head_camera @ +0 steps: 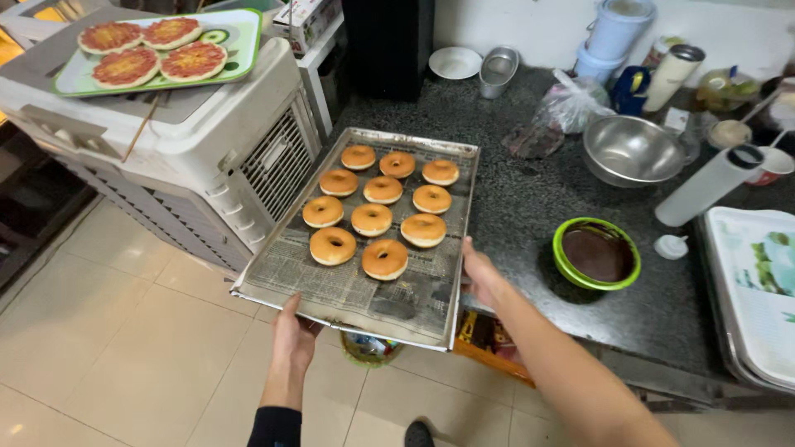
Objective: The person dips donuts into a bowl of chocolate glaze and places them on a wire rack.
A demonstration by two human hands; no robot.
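A metal baking tray lined with newspaper carries several golden ring doughnuts. The tray juts out past the left end of the dark stone counter and over the tiled floor. My left hand grips the tray's near edge from below. My right hand holds the tray's right rim, thumb on the edge. A green bowl of dark chocolate sauce sits on the counter just right of my right hand.
A white air cooler stands left of the tray, with a green tray of several small pizzas on top. The counter holds a steel mixing bowl, a white roll, a plastic bag, containers and a patterned tray.
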